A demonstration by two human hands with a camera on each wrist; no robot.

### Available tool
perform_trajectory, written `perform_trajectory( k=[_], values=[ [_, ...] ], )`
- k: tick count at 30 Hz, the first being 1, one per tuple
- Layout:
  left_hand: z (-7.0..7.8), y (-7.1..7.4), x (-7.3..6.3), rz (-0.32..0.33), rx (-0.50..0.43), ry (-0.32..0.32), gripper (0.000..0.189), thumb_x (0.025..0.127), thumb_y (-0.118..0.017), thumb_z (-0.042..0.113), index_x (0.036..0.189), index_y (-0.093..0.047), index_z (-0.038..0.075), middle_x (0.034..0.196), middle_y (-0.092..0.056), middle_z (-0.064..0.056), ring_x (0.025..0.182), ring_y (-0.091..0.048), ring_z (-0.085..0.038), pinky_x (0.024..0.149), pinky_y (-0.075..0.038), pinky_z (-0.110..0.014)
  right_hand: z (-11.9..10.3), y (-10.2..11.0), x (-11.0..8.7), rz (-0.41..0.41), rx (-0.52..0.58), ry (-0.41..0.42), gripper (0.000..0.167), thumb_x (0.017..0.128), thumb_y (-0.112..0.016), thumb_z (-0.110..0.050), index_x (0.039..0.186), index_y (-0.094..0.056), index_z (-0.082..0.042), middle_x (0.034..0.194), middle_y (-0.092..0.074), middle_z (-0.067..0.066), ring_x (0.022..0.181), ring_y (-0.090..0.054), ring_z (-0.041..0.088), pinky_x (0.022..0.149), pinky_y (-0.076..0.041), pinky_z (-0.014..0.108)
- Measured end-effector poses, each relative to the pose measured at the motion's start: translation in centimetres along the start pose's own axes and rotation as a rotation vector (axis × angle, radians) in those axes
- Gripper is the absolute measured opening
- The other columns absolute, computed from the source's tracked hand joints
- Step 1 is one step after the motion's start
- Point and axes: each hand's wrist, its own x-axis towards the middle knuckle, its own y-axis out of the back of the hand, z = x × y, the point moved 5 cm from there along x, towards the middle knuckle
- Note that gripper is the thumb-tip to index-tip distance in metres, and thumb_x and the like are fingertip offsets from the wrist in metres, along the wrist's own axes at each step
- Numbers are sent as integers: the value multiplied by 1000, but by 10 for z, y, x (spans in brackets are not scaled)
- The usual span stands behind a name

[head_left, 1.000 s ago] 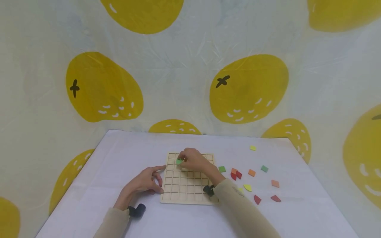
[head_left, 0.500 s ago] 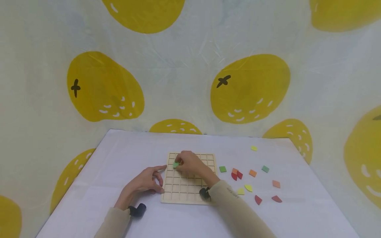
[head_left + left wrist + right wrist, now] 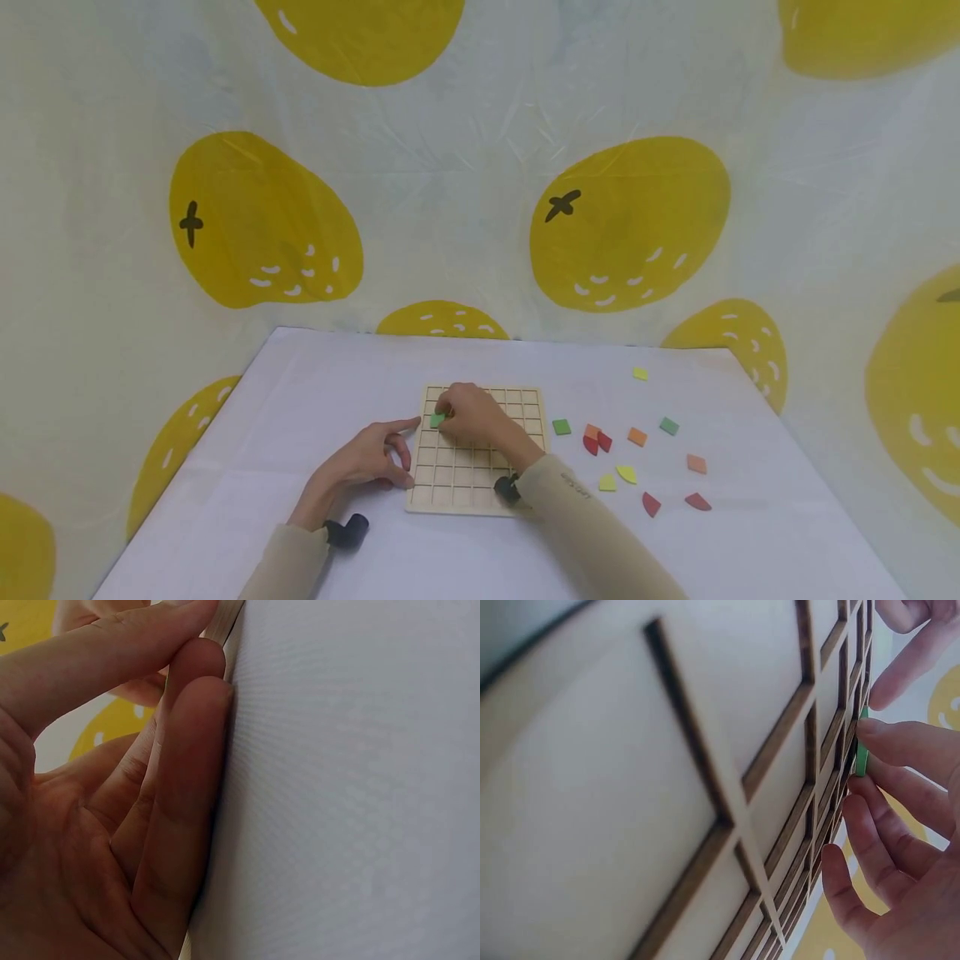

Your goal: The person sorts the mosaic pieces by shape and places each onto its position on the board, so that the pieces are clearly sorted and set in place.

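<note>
A wooden grid board (image 3: 435, 498) with square recesses lies on the table, tilted in the right wrist view. My right hand (image 3: 480, 418) pinches a small green square tile (image 3: 437, 421) low over the board's left column, near its upper left corner. In the right wrist view thumb and fingers meet at the green tile (image 3: 862, 754), right at the grid ridges. My left hand (image 3: 366, 457) steadies the board's left side, index fingertip and thumb tip at the edge. Its other fingers bend loosely beside the tabletop in the left wrist view.
Right of the board lie loose tiles: green squares (image 3: 561, 427), orange squares (image 3: 637, 437), red quarter-circles (image 3: 651, 504) and yellow pieces (image 3: 626, 474). One yellow tile (image 3: 639, 374) is farther back. A fruit-printed curtain (image 3: 450, 167) hangs behind the white table (image 3: 337, 367).
My right hand has moved left and slightly nearer with the green tile, bringing it from above the second column to the left column. The left hand stays put.
</note>
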Motion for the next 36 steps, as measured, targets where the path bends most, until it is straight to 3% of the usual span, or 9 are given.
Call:
perform_trajectory(
  k=[9,26,36],
  values=[
    [1,1,-1,7,4,-4,101,68,-92,5,156,-43,6,83,-68,-1,60,-53,-13,57,-54,-32,-5,-2,4,-8,-14,11,19,88,-79,-21,106,-80,-13,100,-73,-2,90,-62,10,85,-55,31],
    [-1,0,1,8,-1,9,101,68,-93,6,157,-44,8,83,-68,-2,63,-53,-14,58,-54,-32,-8,-7,6,-1,16,9,27,87,-81,-20,112,-77,-11,100,-72,0,91,-64,12,86,-54,30],
    [-1,0,1,8,0,9,101,68,-93,7,156,-44,8,82,-68,-2,61,-54,-13,57,-54,-32,-8,-7,6,2,42,-11,18,90,-78,-19,107,-79,-12,100,-74,-2,93,-65,11,88,-55,31]
  ],
)
